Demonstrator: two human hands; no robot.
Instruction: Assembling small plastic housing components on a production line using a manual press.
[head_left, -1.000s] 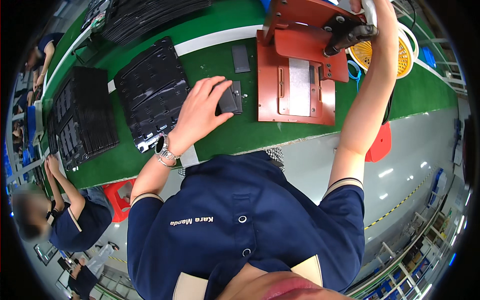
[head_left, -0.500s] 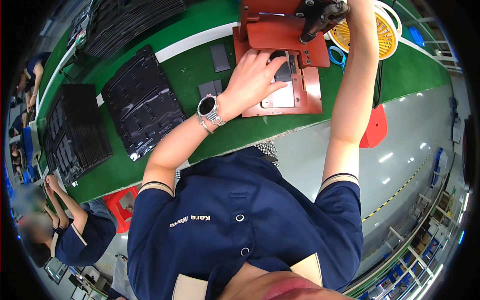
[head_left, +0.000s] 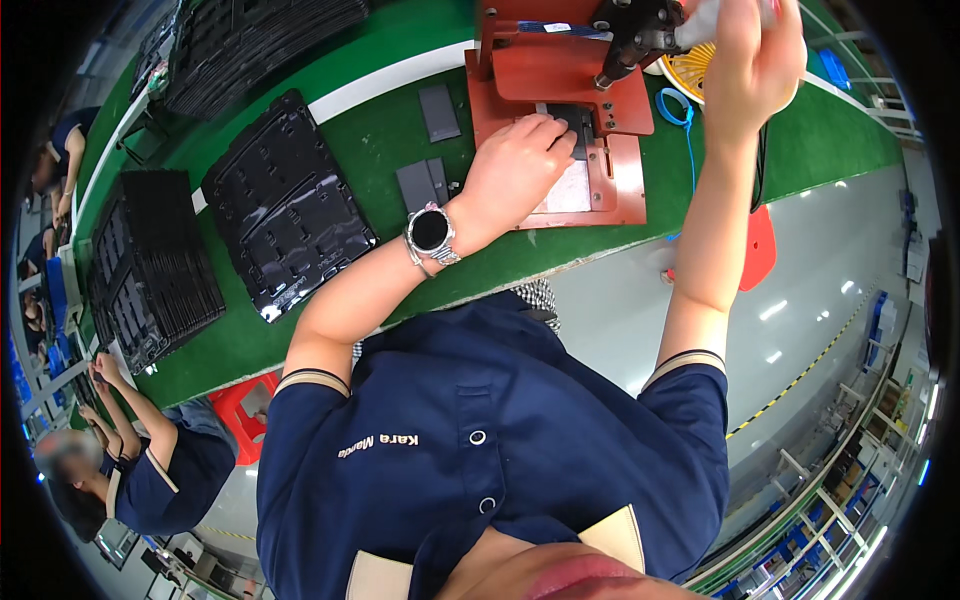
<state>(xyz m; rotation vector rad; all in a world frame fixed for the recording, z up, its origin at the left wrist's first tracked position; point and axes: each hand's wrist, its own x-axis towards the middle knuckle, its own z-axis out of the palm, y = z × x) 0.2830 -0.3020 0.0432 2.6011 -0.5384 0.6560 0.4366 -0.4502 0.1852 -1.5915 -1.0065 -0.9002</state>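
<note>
A red bench press [head_left: 560,75] stands at the table's edge, a small black rectangular piece [head_left: 578,128] lying in its base fixture. My left hand [head_left: 522,165] is over the fixture, its curled fingers closed at the near left end of that piece; the thumb is hidden. To the right of the press, my right hand [head_left: 755,75] is raised and wrapped round the pale grip of the press lever [head_left: 692,32]. Left of the press lie dark flat rectangular pieces, one [head_left: 438,112] farther off and a small group [head_left: 422,185] beside my left wrist.
A black moulded tray [head_left: 290,205] lies on the green table, with tray stacks [head_left: 155,265] to its left and behind. Right of the press are a blue band [head_left: 675,106] and a yellow-and-white basket [head_left: 688,68]. A red stool [head_left: 757,250] stands below; a co-worker [head_left: 165,450] sits at left.
My left hand has drawn its spread fingers together and pulled slightly back toward me. My right hand has come down and nearer with the lever, and the press linkage has shifted.
</note>
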